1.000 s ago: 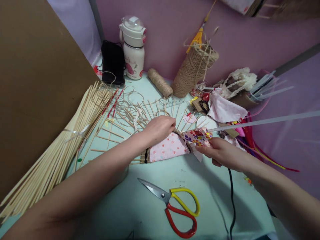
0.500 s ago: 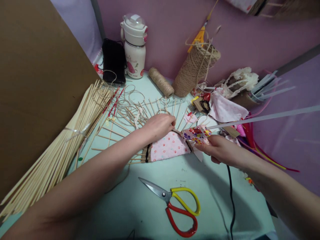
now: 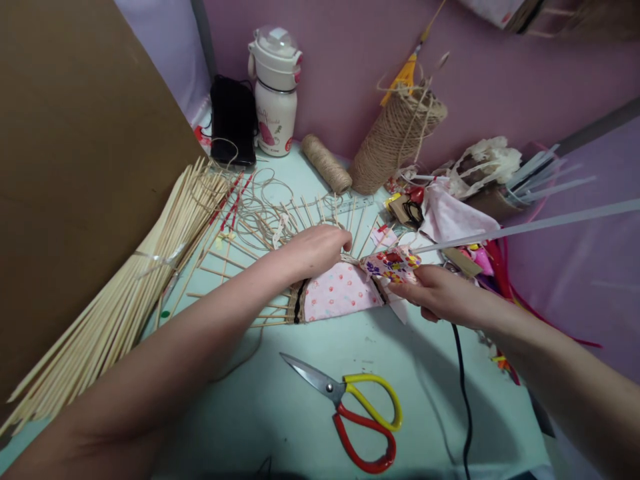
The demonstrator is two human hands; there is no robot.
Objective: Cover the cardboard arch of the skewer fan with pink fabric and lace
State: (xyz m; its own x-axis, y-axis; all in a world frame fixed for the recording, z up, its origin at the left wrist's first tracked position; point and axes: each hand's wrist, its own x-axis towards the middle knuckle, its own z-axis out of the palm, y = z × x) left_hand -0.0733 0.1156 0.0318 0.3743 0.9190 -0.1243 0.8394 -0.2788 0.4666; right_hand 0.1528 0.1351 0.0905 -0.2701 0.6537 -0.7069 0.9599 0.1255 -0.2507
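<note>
A half-round piece of pink strawberry-print fabric (image 3: 337, 293) lies on the pale green table (image 3: 280, 413), with thin bamboo sticks (image 3: 305, 213) fanning out from its edge. My left hand (image 3: 315, 247) rests on its far edge, fingers curled and pinched around the sticks or twine there. My right hand (image 3: 435, 293) grips a glue gun (image 3: 390, 263) with a flower pattern. Its nozzle points at the fabric's top edge beside my left fingers. A long clear glue stick (image 3: 525, 228) runs out of its back to the right, and its black cord (image 3: 463, 393) trails toward me.
Scissors (image 3: 350, 407) with red and yellow handles lie near the front. A bundle of bamboo sticks (image 3: 120, 293) lies at the left against a cardboard sheet (image 3: 75, 147). At the back stand a bottle (image 3: 275, 93), a black pouch (image 3: 233, 120), twine spools (image 3: 395, 140) and fabric scraps (image 3: 450, 213).
The view has shifted slightly. Both hands stay at the fabric's top edge, and the glue gun has edged a little closer to my left fingers.
</note>
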